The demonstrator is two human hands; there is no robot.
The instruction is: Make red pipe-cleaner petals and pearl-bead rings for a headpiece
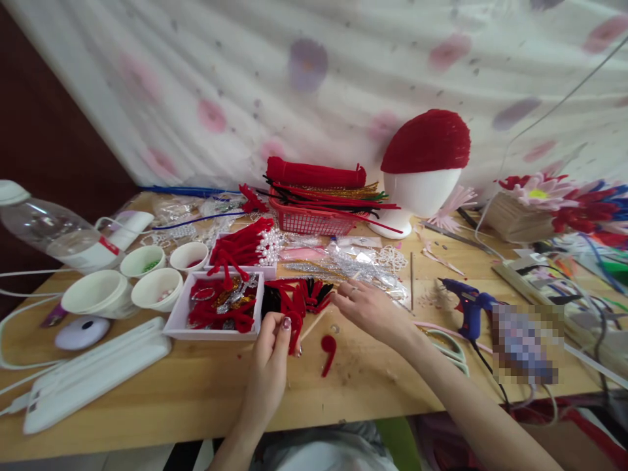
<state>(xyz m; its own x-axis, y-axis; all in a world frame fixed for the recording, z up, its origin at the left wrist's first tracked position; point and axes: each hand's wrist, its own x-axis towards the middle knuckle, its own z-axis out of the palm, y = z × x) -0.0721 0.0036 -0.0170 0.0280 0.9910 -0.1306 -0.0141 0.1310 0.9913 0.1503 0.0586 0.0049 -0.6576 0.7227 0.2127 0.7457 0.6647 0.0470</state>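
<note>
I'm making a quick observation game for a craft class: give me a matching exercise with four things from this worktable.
1. The person's bare left hand
2. Curled red fuzzy strip
3. Dark-blue glue gun
4. Dome-shaped red fuzzy cap

A. Atop a white head-shaped stand
B. Pinching a red fuzzy piece
C. Right of both hands, near a power strip
D. Loose on the wooden table, between the forearms

Pairs: 1-B, 2-D, 3-C, 4-A

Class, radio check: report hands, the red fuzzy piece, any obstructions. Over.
Left hand pinching red fuzzy piece. Right hand beside red-and-black bundle, grip unclear. Curled red piece loose on table; white box close beside left hand.
</note>
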